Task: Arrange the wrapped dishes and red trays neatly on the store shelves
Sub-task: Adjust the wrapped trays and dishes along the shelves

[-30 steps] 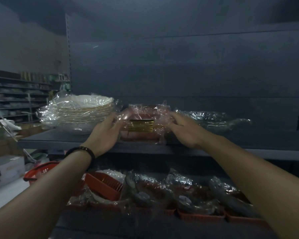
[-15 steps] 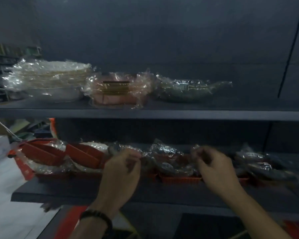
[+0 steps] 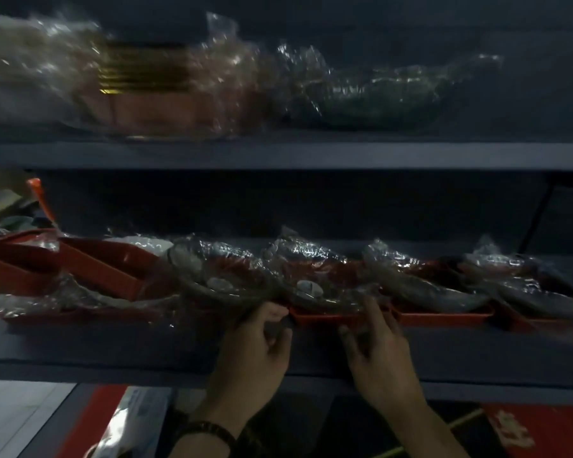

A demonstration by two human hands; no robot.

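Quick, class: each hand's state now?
Left hand: curled at red tray corner; grip cannot be told.
Right hand: fingers on its rim; cannot be told.

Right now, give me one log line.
lower shelf | left hand, right hand at middle red tray front | grips unclear

Upper wrapped dishes (image 3: 139, 77) are blurred, perhaps plates.

Lower shelf (image 3: 113, 345): flat red trays (image 3: 325, 317) side by side, 6 to 4 o'clock, each under dark wrapped dishes (image 3: 222, 276). Tilted red trays (image 3: 103, 266) in wrap, 9 o'clock. Upper shelf (image 3: 278, 153): wrapped red-gold stack (image 3: 153, 94) at 11, blurred; dark wrapped dish (image 3: 377, 94) at 1.
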